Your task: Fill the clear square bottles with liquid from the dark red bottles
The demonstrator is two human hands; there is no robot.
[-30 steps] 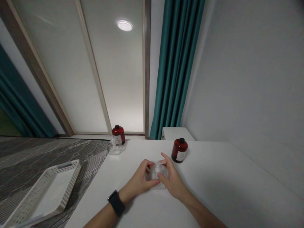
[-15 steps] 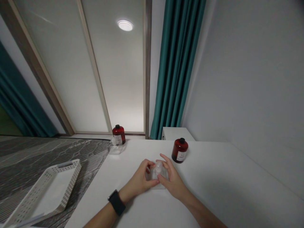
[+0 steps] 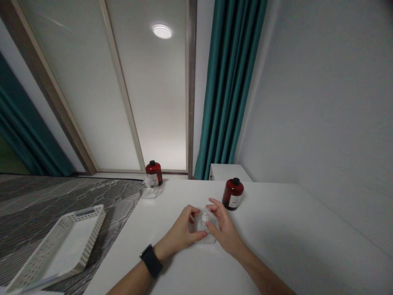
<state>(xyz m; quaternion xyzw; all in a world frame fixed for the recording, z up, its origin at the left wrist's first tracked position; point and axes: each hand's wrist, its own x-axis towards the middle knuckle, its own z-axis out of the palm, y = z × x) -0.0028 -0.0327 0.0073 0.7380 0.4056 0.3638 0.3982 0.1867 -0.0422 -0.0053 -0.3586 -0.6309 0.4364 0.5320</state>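
Near the middle of the white table (image 3: 184,274) stands a small clear container (image 3: 208,239) with a rounded, see-through piece (image 3: 204,219) on or in it; I cannot tell which. My left hand (image 3: 183,229) curls round its left side, thumb at the front and fingers behind. On the other side, my right hand (image 3: 223,229) has its thumb against the rounded piece and its fingers bent round the back, the index finger raised. A dark red bottle (image 3: 232,194) with a black cap and white label stands just beyond my right hand.
At the table's far left corner, another red bottle (image 3: 155,172) stands behind a clear box (image 3: 150,192) with something transparent in it. A white perforated basket (image 3: 87,246) lies lower left, beyond the table edge. A white cabinet (image 3: 230,172) stands behind the table.
My right hand has shifted slightly right, and its thumb has drawn away from my left thumb, showing more of the rounded clear piece. My left hand stays in place.
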